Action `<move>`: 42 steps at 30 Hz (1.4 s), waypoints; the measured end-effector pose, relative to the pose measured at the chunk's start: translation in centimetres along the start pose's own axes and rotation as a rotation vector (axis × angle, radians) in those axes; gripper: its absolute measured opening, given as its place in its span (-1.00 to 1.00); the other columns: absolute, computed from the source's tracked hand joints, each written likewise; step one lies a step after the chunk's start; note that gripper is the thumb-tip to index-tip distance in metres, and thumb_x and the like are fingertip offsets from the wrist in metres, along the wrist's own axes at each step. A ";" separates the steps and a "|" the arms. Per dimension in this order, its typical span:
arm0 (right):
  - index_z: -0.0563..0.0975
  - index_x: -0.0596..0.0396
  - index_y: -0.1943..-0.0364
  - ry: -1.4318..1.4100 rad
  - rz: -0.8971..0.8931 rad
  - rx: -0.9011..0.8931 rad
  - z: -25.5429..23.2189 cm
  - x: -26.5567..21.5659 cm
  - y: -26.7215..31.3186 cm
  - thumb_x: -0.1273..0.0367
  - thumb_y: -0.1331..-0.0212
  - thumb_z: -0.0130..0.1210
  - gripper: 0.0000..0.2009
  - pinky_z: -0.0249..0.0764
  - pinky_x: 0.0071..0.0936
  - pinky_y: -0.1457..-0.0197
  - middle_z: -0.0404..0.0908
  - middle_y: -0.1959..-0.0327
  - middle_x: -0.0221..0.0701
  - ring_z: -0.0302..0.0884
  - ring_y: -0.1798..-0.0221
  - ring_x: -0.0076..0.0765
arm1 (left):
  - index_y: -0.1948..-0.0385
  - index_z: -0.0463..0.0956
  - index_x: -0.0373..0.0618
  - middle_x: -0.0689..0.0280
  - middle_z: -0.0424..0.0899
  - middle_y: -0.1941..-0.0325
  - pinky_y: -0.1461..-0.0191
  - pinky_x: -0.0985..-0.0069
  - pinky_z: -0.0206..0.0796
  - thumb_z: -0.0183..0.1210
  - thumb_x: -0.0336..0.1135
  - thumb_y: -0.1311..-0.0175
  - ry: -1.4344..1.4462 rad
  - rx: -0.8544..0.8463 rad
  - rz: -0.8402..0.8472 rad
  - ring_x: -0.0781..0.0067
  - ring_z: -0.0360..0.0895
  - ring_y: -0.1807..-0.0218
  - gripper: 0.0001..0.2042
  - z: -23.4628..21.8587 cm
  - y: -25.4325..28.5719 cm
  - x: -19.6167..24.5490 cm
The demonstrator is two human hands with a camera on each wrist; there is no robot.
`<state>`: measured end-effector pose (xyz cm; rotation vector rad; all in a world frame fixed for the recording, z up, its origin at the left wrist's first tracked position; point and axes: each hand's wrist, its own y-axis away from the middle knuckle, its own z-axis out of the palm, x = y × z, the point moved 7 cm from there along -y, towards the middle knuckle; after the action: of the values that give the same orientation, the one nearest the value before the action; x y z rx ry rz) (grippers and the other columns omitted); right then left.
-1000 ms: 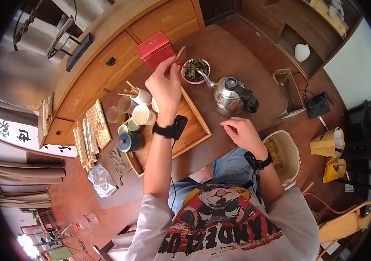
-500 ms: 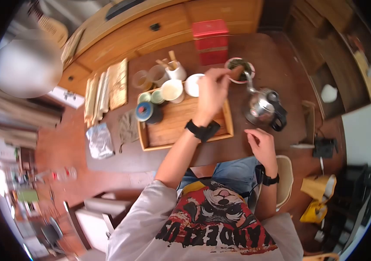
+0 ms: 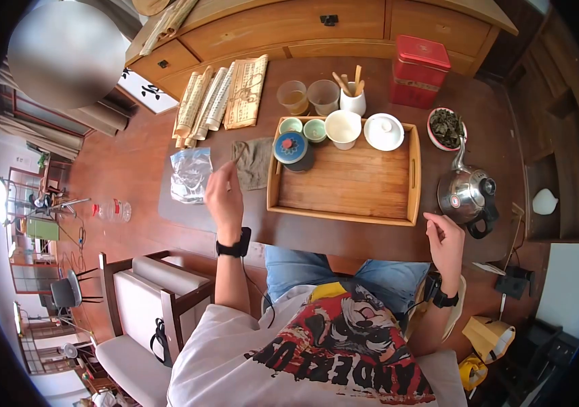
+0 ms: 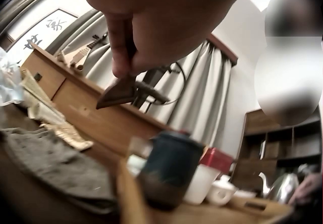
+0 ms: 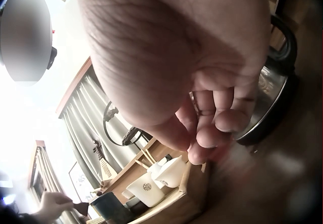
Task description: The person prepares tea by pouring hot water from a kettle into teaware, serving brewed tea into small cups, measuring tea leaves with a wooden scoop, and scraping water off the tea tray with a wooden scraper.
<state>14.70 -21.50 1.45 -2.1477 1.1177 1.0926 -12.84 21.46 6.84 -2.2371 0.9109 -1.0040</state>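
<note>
My left hand [image 3: 224,198] pinches a small dark brown wooden tea scoop [image 4: 117,93] between thumb and fingers. It is raised at the left of the table, beside the grey-brown cloth [image 3: 254,164] and the clear plastic bag [image 3: 191,175]. The blue-lidded jar [image 3: 293,152] stands on the left corner of the wooden tray [image 3: 350,216]. By the table's front edge, my right hand [image 3: 447,244] holds nothing, its fingers loosely curled. Close to it stands the steel kettle [image 3: 462,192], its spout towards the bowl of dark wet tea leaves [image 3: 447,129].
Along the tray's back sit two green cups, a white pitcher [image 3: 342,130] and a lidded white gaiwan [image 3: 384,131]. Behind are two clear cups, a white tool holder [image 3: 353,103] and a red tin [image 3: 420,71]. Rolled paper scrolls [image 3: 209,98] lie at the back left.
My left hand has swung left with the tea scoop, from over the tea leaf bowl to beside the cloth. The right hand stays near the kettle. The head view has turned.
</note>
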 end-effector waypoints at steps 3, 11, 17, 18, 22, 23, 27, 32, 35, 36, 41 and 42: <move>0.77 0.22 -0.08 0.009 -0.038 -0.011 0.7 -1.1 -0.5 0.55 -0.49 0.23 -0.80 0.41 -0.55 0.32 0.62 0.38 -0.40 0.49 0.41 -0.59 | -0.01 0.80 -0.09 0.13 0.78 0.18 0.01 0.14 0.58 0.21 -0.56 -0.41 0.007 -0.479 0.286 -0.02 0.71 0.10 -0.74 5.4 1.7 -1.1; 0.77 0.19 -0.07 0.018 -0.065 -0.018 1.2 -3.2 0.2 0.52 -0.48 0.26 -0.81 0.40 -0.45 0.35 0.59 0.41 -0.32 0.46 0.46 -0.48 | 0.23 0.81 -0.26 0.11 0.84 0.34 0.21 0.20 0.63 0.41 -0.43 -0.36 0.030 -0.559 0.133 0.03 0.77 0.40 -0.91 7.3 -2.0 -3.8; 0.77 0.20 -0.06 0.010 -0.052 0.014 0.4 -2.6 1.4 0.53 -0.46 0.26 -0.81 0.41 -0.43 0.35 0.60 0.41 -0.29 0.48 0.46 -0.46 | 0.24 0.79 -0.37 0.13 0.86 0.44 0.32 0.48 0.55 0.50 -0.36 -0.33 0.264 -0.603 -0.467 0.52 0.76 0.44 -0.79 8.6 -2.1 -9.3; 0.77 0.20 -0.06 0.010 -0.055 0.022 0.3 -2.6 1.5 0.53 -0.46 0.26 -0.81 0.41 -0.43 0.35 0.60 0.41 -0.29 0.48 0.46 -0.46 | 0.25 0.80 -0.37 0.13 0.86 0.44 0.32 0.49 0.55 0.51 -0.35 -0.32 0.184 -0.669 -0.482 0.51 0.76 0.44 -0.79 9.3 -1.7 -9.9; 0.77 0.20 -0.05 0.024 -0.042 0.029 -0.1 -2.8 1.8 0.54 -0.44 0.26 -0.81 0.42 -0.40 0.34 0.61 0.41 -0.27 0.50 0.47 -0.39 | 0.26 0.80 -0.37 0.23 0.85 0.42 0.33 0.55 0.50 0.51 -0.36 -0.33 0.394 -0.469 -0.475 0.53 0.73 0.43 -0.80 6.9 -4.7 -8.6; 0.77 0.20 -0.05 0.023 -0.055 0.029 -0.1 -2.9 1.8 0.54 -0.44 0.26 -0.81 0.42 -0.40 0.34 0.61 0.41 -0.26 0.51 0.46 -0.38 | 0.24 0.80 -0.32 0.29 0.85 0.36 0.30 0.63 0.48 0.47 -0.43 -0.41 0.634 -0.422 -0.598 0.55 0.74 0.37 -0.88 6.4 -5.6 -7.7; 0.77 0.22 -0.03 0.021 -0.100 0.044 -0.2 -4.0 1.3 0.53 -0.43 0.27 -0.82 0.44 -0.38 0.34 0.63 0.40 -0.22 0.55 0.46 -0.33 | 0.04 0.69 -0.27 0.23 0.85 0.17 0.10 0.65 0.68 0.38 -0.55 -0.48 1.228 -0.386 -0.761 0.47 0.80 0.25 -0.88 5.7 -8.7 -1.5; 0.77 0.20 -0.01 -0.014 -0.150 0.016 0.5 -6.9 0.8 0.50 -0.43 0.28 -0.83 0.48 -0.32 0.32 0.70 0.32 -0.18 0.59 0.44 -0.21 | -0.18 0.59 -0.29 0.21 0.85 0.18 0.07 0.60 0.68 0.35 -0.61 -0.46 1.297 -0.588 -0.631 0.44 0.80 0.24 -0.69 6.6 -10.9 8.7; 0.77 0.19 -0.03 -0.012 -0.139 -0.025 1.2 -7.0 0.9 0.49 -0.42 0.28 -0.81 0.51 -0.28 0.29 0.69 0.32 -0.17 0.63 0.41 -0.15 | -0.17 0.61 -0.27 0.23 0.87 0.11 0.11 0.60 0.53 0.34 -0.59 -0.44 1.104 -0.806 -0.357 0.52 0.76 0.15 -0.69 9.5 -11.8 12.0; 0.77 0.19 -0.03 -0.007 -0.150 -0.028 1.3 -7.0 0.9 0.49 -0.42 0.28 -0.81 0.52 -0.26 0.29 0.70 0.32 -0.17 0.64 0.41 -0.13 | -0.17 0.61 -0.27 0.23 0.87 0.11 0.11 0.60 0.53 0.34 -0.59 -0.44 1.112 -0.804 -0.346 0.52 0.76 0.15 -0.69 11.4 -11.9 12.1; 0.77 0.21 -0.03 -0.004 -0.182 -0.010 0.8 -6.9 1.2 0.51 -0.43 0.28 -0.82 0.48 -0.31 0.31 0.68 0.35 -0.19 0.60 0.44 -0.22 | 0.04 0.68 -0.27 0.22 0.89 0.17 0.13 0.50 0.58 0.38 -0.59 -0.28 0.721 -0.618 -0.053 0.51 0.77 0.23 -0.77 15.9 -13.5 16.4; 0.77 0.23 -0.04 -0.008 -0.202 0.003 0.5 -6.9 1.3 0.53 -0.44 0.26 -0.81 0.44 -0.38 0.35 0.65 0.38 -0.22 0.54 0.47 -0.33 | 0.08 0.68 -0.26 0.20 0.89 0.20 0.13 0.48 0.59 0.41 -0.56 -0.23 0.506 -0.600 0.037 0.51 0.78 0.23 -0.76 16.4 -14.0 17.2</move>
<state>10.94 -18.75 6.79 -2.1968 0.8756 1.0056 13.72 20.49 14.13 -2.4520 1.6464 -1.4658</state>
